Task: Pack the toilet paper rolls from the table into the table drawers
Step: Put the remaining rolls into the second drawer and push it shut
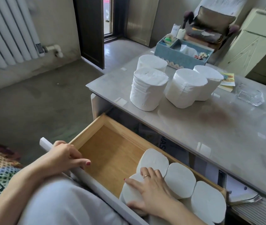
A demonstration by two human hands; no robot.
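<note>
Rolls [180,180] stand packed upright at the drawer's [111,153] right end, saving space. Right hand [151,190] lies flat on one, seating it; left hand [64,157] curls over the drawer front, steadying. Four rolls [148,90] wait on the table [210,130].

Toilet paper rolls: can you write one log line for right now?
drawer: open | rolls in drawer: four | rolls on table: four | left hand: holds drawer front | right hand: on drawer roll
</note>
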